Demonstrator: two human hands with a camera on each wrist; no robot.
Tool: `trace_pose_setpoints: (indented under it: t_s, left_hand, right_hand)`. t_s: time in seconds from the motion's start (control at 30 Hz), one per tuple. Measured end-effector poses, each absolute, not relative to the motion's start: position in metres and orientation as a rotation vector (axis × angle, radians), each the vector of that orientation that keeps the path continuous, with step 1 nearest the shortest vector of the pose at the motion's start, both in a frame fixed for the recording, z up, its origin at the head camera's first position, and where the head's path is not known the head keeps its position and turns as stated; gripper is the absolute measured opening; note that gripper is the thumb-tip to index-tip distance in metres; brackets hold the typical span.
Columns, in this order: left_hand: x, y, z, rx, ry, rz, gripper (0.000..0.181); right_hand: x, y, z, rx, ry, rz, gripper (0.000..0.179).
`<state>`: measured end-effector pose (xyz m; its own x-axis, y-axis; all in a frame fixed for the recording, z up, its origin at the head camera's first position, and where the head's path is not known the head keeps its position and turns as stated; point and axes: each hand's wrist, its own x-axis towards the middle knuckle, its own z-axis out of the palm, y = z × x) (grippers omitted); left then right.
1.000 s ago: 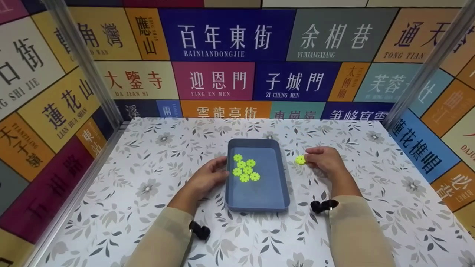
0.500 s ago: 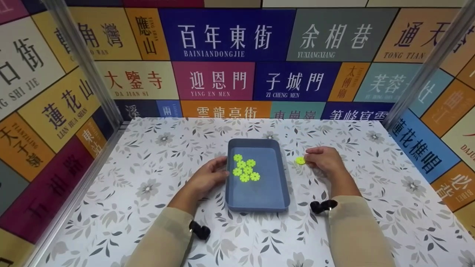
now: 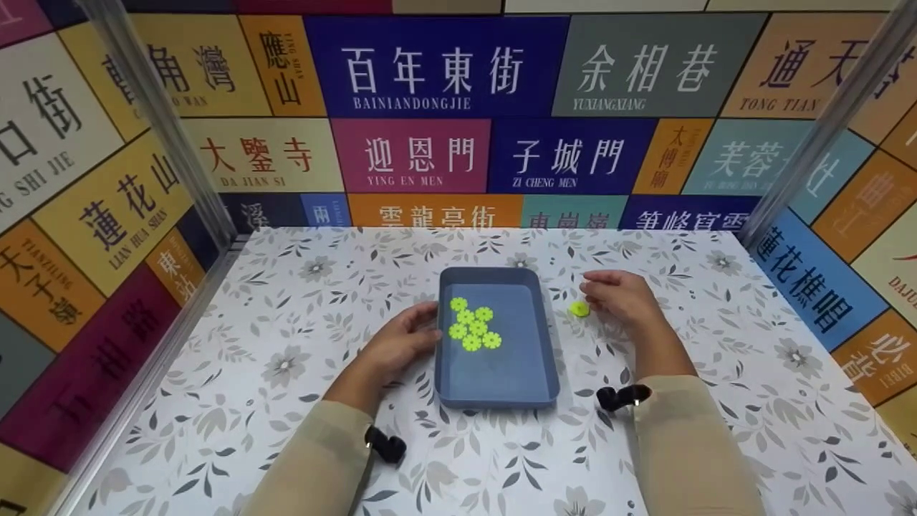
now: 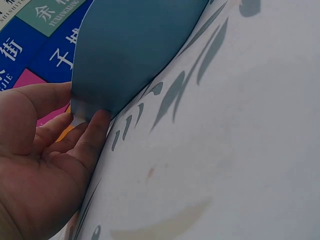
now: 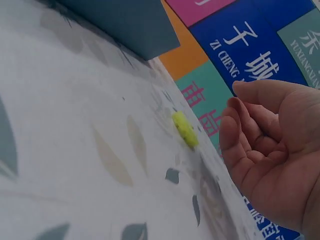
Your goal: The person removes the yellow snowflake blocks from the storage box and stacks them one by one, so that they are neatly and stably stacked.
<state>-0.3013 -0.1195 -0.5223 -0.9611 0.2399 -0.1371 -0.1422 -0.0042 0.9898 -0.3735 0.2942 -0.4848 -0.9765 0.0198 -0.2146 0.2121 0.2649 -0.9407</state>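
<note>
A blue-grey tray (image 3: 501, 380) lies on the table, with several yellow-green notched plastic discs (image 3: 473, 326) bunched in its left part. My left hand (image 3: 394, 345) holds the tray's left wall: in the left wrist view the thumb reaches over the rim and fingertips (image 4: 101, 117) touch the outside. Right of the tray, a further yellow-green notched disc (image 3: 579, 309) lies on the table; in the right wrist view it looks thick from the side. My right hand (image 3: 625, 299) hovers just beside and beyond this disc, apart from it, fingers loosely bent with nothing between them.
The white table (image 3: 344, 444) is covered with a grey leaf-and-flower pattern. Walls of coloured sign panels (image 3: 437, 64) stand behind and at both sides. A small black wrist camera (image 3: 385, 446) sits on each sleeve.
The right hand has let go of the disc on the table and moved slightly away and up. The disc stays where it was. The left hand and tray have not moved.
</note>
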Motion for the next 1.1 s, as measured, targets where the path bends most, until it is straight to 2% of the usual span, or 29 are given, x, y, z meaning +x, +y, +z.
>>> trace_pose_setpoints:
  t_s: [0.3,0.5,0.8,1.1]
  left_hand:
    - [-0.300,-0.120,-0.520,0.061,1.993,2.050,0.067]
    - [-0.300,-0.119,-0.521,0.072,2.005,2.040,0.067]
    - [-0.300,-0.119,-0.521,0.076,2.015,2.036,0.068]
    - [-0.301,-0.119,-0.522,0.071,1.984,2.055,0.067]
  right_hand:
    - [-0.365,0.264,-0.462,0.039,2.312,-1.815,0.057]
    - [-0.359,0.244,-0.452,-0.020,2.303,-1.826,0.043]
    - [-0.345,0.215,-0.437,-0.190,2.238,-1.854,0.036]
    - [-0.331,0.176,-0.416,-0.368,2.236,-1.702,0.035]
